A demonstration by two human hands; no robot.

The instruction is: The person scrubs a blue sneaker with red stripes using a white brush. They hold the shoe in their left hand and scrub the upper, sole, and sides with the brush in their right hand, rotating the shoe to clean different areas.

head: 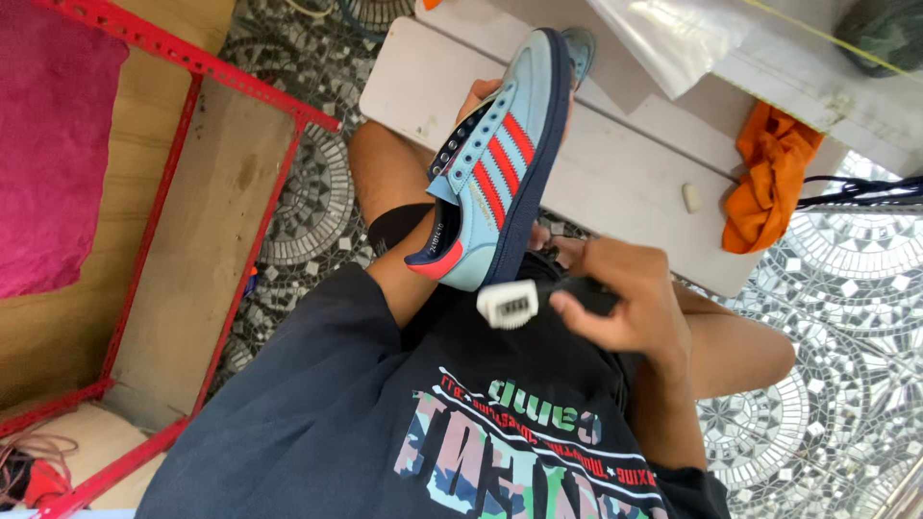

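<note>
A light blue sneaker (500, 159) with red stripes and a navy sole is held up over my lap, toe pointing away and sole turned to the right. Its eyelets have no laces. My left hand (415, 272) is pushed into the shoe's opening and is mostly hidden, with only the wrist and forearm showing. My right hand (625, 303) sits just below the heel, closed on the dark handle of a small brush. The brush's white head (507, 304) points left, close to the heel without clearly touching it.
A low white board table (615, 163) lies ahead of my knees, with an orange cloth (769, 178), a small white lump (692, 197) and a clear plastic bag (673, 34). A red metal rack (240, 192) with wooden shelves stands at the left, above a mosaic floor (846, 317).
</note>
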